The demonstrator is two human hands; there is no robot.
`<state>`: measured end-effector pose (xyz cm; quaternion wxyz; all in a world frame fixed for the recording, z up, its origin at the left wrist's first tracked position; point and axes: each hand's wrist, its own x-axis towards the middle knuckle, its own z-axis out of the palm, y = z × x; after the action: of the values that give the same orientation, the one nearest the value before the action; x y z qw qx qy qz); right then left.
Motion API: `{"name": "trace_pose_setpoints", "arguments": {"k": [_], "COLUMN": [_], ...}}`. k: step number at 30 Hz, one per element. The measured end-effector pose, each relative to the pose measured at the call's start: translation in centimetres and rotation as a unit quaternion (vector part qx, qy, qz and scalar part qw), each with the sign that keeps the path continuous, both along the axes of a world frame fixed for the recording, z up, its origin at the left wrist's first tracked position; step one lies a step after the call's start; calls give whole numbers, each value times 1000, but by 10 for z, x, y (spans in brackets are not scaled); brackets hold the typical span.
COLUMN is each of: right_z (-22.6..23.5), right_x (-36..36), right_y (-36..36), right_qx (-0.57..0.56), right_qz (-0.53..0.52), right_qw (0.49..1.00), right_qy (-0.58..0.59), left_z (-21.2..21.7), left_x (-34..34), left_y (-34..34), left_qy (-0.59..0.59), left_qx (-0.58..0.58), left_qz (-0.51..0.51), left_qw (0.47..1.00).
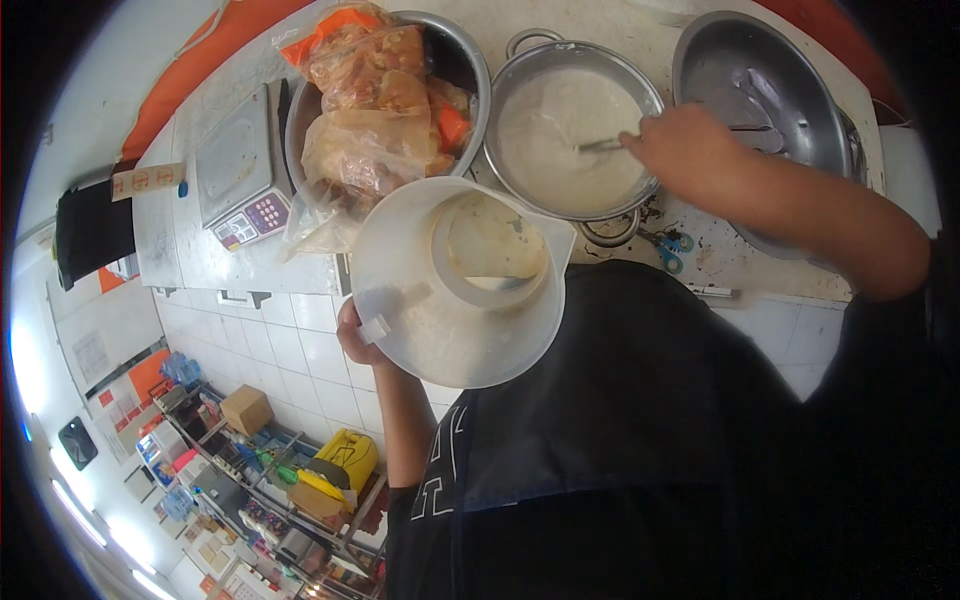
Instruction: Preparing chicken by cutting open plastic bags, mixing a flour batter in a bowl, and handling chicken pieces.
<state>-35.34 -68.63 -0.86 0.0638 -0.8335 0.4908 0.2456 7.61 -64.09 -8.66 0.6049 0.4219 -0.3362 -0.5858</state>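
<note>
My left hand point(357, 334) grips the handle of a large translucent plastic jug point(400, 310), tilted so that I look down into it. A thin, cloudy film coats its inside, and its spout points toward the pot. My right hand point(682, 150) is closed round a thin metal utensil point(598, 146) whose lower end is sunk in pale, creamy liquid point(545, 105); whether it is a whisk or a spoon stays hidden. That liquid fills much of a two-handled metal pot point(493, 150) on the table, just beyond the jug.
Left of the pot, a metal basin point(482, 75) holds bagged orange-brown meat point(375, 65). A digital scale point(235, 165) stands farther left. At right is another metal basin point(705, 75); blue-handled scissors point(668, 250) lie near the table edge. A cluttered rack point(290, 470) stands lower left.
</note>
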Motion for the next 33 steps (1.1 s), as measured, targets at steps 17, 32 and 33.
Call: {"name": "trace_pose_setpoints", "arguments": {"k": [17, 32, 33], "right_z": [-2, 34, 37], "right_x": [18, 23, 26], "right_y": [-22, -31, -31], "right_qx": [100, 76, 109], "right_qz": [-1, -5, 31], "right_qw": [995, 978, 974], "right_qy": [-27, 193, 198], "left_z": [1, -4, 2], "left_x": [-2, 2, -5], "left_y": [-1, -3, -3], "left_qy": [-22, -112, -80], "left_qx": [-9, -39, -15], "left_qz": [-16, 26, 20], "left_qw": [1000, 993, 997]}}
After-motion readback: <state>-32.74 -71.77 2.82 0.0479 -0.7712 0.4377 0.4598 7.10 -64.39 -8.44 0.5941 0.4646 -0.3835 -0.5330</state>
